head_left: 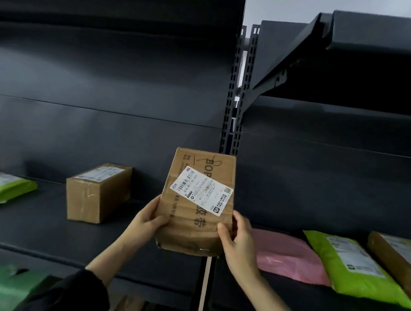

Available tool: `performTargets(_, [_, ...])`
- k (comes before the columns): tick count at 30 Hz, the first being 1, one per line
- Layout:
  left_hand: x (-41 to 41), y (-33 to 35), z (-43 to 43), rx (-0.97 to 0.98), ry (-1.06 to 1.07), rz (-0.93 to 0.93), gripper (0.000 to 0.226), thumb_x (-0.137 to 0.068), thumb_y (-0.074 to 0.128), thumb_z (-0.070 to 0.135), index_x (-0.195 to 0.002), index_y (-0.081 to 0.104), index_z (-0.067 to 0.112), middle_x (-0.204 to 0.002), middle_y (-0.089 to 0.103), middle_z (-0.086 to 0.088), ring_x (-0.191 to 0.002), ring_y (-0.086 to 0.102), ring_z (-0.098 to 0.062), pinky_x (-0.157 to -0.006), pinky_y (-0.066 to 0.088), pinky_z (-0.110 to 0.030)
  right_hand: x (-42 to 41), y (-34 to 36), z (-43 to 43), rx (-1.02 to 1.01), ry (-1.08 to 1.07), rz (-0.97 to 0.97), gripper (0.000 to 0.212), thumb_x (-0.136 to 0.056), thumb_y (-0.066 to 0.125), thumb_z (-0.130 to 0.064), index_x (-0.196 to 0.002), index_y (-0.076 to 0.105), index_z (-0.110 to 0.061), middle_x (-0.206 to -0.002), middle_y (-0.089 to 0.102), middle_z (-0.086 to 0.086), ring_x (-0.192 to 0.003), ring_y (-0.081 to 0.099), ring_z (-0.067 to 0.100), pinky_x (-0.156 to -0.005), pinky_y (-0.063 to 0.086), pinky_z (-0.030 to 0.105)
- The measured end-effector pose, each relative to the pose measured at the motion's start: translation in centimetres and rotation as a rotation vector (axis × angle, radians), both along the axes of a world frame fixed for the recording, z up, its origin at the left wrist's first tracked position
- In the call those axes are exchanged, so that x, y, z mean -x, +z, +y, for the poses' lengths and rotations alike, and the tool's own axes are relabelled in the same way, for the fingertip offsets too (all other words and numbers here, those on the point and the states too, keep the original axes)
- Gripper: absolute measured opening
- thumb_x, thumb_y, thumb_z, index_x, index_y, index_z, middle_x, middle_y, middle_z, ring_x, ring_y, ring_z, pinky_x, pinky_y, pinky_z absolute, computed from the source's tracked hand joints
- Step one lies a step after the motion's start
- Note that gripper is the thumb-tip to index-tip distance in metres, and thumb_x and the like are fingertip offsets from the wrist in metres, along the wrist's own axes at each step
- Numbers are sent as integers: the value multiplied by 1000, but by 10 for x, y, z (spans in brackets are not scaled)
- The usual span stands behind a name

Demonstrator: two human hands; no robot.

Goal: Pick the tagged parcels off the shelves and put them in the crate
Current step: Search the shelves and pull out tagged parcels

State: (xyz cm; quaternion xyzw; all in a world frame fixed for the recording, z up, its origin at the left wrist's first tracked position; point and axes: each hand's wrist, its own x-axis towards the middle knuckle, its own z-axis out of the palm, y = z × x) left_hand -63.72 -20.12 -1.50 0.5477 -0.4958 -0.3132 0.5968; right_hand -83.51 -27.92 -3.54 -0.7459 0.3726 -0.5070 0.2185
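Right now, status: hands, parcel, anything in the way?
Left hand and right hand both grip brown cardboard parcel with white label, lower end. Parcel held off dark metal shelf. Nothing else touching it.

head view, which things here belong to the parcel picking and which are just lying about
job: held box, left hand, right hand, labelled shelf box, labelled green bag
lying about: pink bag, no label showing; shelf; upright
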Motion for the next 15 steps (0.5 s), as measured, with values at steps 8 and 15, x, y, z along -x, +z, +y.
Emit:
performTargets(8, [-33,9,10,-30,218,57,52,-92,54,23,-141,38,18,-114,58,4,-101,59,-13,-73,47,-20,-54,13,2,-74,79,22,53,-94,48,-33,-139,38,-7,-136,43,6,-124,43,14,-97,32,15])
performTargets(15, [-70,14,-4,-132,334,51,52,-92,55,29,-138,44,10,-124,56,-8,-101,53,-17,-80,43,-26,-88,17,0,-157,94,100,57,-95,44,-38,-140,36,-4,-137,41,9,-128,39,17,-96,23,11])
